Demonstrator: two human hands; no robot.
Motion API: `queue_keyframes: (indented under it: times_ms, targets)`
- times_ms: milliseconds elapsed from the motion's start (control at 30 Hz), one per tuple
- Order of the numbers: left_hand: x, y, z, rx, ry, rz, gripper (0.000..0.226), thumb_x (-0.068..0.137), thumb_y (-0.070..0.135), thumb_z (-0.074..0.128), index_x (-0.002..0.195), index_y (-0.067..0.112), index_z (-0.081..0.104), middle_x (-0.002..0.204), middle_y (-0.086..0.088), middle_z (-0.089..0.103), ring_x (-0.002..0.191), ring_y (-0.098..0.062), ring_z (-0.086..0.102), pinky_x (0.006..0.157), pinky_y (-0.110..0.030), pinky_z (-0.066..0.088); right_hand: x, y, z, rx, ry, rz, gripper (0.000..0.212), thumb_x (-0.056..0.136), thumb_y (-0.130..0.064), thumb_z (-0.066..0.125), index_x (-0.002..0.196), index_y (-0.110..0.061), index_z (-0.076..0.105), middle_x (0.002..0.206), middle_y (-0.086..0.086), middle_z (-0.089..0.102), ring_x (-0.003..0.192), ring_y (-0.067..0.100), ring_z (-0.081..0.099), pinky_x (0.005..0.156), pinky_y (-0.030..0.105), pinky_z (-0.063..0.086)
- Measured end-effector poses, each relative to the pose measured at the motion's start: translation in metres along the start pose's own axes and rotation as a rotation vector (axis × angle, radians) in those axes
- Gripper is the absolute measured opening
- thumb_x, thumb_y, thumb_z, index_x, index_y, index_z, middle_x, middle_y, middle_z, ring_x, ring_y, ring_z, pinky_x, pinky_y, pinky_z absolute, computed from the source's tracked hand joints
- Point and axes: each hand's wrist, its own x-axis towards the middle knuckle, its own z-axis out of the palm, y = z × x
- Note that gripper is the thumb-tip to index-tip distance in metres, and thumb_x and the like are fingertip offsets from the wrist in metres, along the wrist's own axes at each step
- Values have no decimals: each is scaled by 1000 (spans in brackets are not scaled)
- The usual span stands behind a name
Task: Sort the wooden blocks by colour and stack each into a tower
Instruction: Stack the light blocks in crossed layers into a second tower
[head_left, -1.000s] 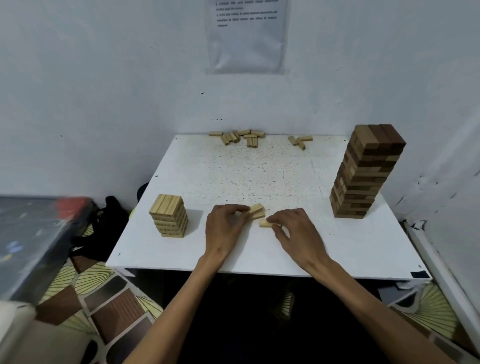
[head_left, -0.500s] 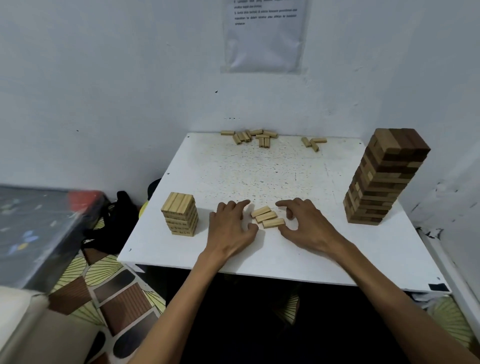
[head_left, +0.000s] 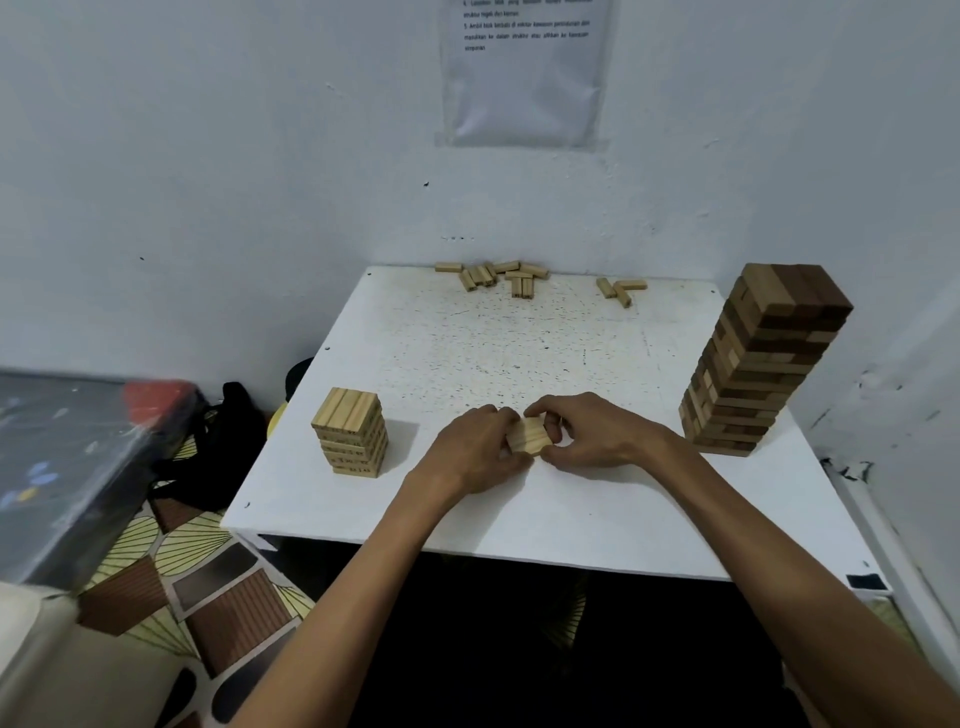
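Both hands meet near the front of the table (head_left: 519, 343). The left hand (head_left: 478, 449) and right hand (head_left: 597, 434) have their fingers (head_left: 493, 415) curled in on a small row of pale blocks (head_left: 530, 435), squeezed between them. The short pale tower (head_left: 353, 431) stands at nine o'clock from them, the tall mixed tower (head_left: 763, 364) at three and the loose blocks (head_left: 498, 275) at twelve. I'd worry the row splays apart if the squeeze slackens mid-carry, or knocks the pale tower's top course askew on landing.

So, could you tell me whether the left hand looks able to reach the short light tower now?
Probably yes: the left hand has only bare table between it and the short light tower to its left. It and the right hand both grip a bundle of light blocks, though.
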Motion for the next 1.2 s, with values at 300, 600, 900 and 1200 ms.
queue_keyframes:
  times_ms: [300, 600, 900, 1200]
  targets:
    - [11, 2, -8, -89, -84, -67, 45, 88, 32, 78, 124, 10, 61, 107, -8, 67, 99, -25, 63, 88, -44, 55, 3, 1, -3, -35, -10, -23, 47, 89, -29, 72, 133, -23, 57, 92, -11, 62, 77, 1, 54, 70, 18, 40]
    - [14, 1, -10, -25, -102, -60, 43, 89, 35, 77, 120, 11, 60, 107, -8, 65, 96, -26, 61, 85, -44, 55, 4, 4, -5, -62, -49, -28, 48, 92, -31, 72, 137, -22, 56, 91, -12, 62, 79, 1, 54, 72, 18, 40]
    - [14, 1, -12, -47, -119, -74, 49, 87, 36, 80, 124, 10, 60, 109, -9, 63, 97, -26, 61, 87, -45, 55, 5, 3, -5, -55, -67, -8, 49, 94, -28, 72, 139, -19, 56, 89, -11, 61, 78, 2, 54, 75, 23, 43]
    - [1, 0, -9, 32, 43, 5, 62, 81, 46, 80, 135, 26, 56, 123, 2, 54, 115, -18, 48, 89, -35, 46, 5, 1, -4, -58, -51, -8, 48, 93, -28, 73, 138, -20, 57, 88, -10, 61, 78, 2, 53, 76, 25, 45]
